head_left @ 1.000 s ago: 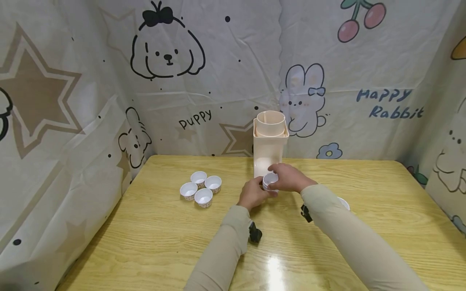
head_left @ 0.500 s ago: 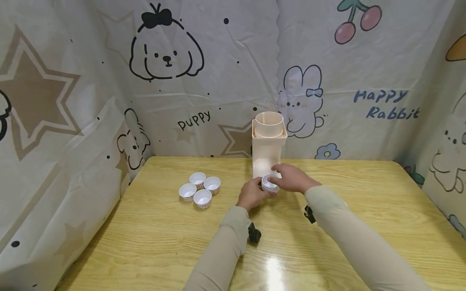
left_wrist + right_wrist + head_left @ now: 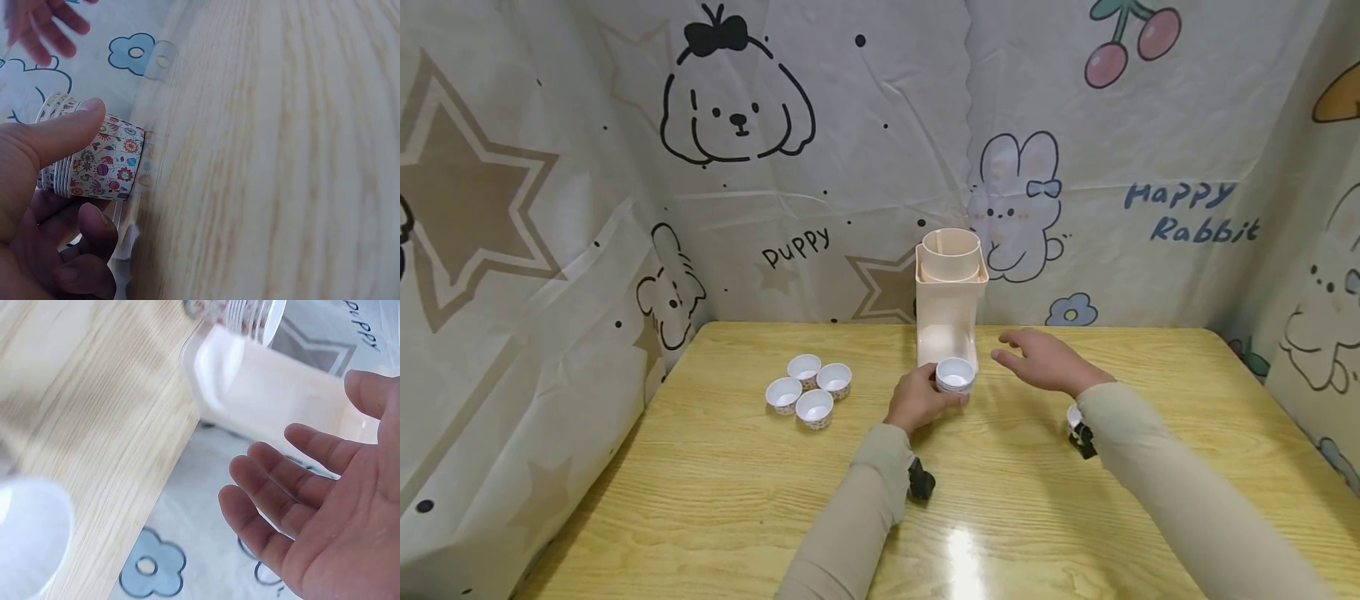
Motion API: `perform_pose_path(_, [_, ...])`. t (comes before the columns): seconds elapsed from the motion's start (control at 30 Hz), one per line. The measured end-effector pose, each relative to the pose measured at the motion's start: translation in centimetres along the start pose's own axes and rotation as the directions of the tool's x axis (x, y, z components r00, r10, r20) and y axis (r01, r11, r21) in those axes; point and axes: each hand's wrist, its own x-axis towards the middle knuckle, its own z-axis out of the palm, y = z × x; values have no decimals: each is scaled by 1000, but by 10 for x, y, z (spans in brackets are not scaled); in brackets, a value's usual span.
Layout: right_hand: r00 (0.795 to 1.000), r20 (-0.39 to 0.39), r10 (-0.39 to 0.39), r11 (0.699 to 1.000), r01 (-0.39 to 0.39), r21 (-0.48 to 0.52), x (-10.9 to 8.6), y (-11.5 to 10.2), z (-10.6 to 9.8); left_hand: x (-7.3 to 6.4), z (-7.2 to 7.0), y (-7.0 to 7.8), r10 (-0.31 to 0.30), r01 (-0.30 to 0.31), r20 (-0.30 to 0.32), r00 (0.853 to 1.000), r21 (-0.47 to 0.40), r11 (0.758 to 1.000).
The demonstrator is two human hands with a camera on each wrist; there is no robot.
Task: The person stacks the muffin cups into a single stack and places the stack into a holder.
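Observation:
My left hand (image 3: 919, 398) grips a small stack of paper baking cups (image 3: 955, 379) near the front of a tall cream plastic holder (image 3: 946, 312). In the left wrist view the nested cups (image 3: 112, 159) show a flowered print and several white rims, with the thumb across their side. To the right, my right hand (image 3: 1051, 365) hovers above the table with nothing in it. Its fingers are spread and loosely bent in the right wrist view. A white cup (image 3: 1073, 417), partly hidden by the right wrist, stands below that hand.
Several separate cups (image 3: 808, 393) stand in a cluster on the left of the wooden table (image 3: 715, 500). A round tube (image 3: 952, 254) sits in the holder's top. Behind the table hangs a printed cloth (image 3: 880, 150).
My right hand has let go of the stack and moved right, its fingers opening. My left hand still holds the cups in about the same place.

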Motion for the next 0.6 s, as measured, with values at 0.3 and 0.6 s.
perform_pose_path(0.3, [1000,-2,-10,999,10,-32,-22,16,-8,-2,-1,3,-5,5,-6,1000,-10,1000])
perform_pose_path(0.6, [1000,-3,1,998,-2,-59,-46,34,-14,-2,1,3,-6,6,-1,1000,-10,1000])
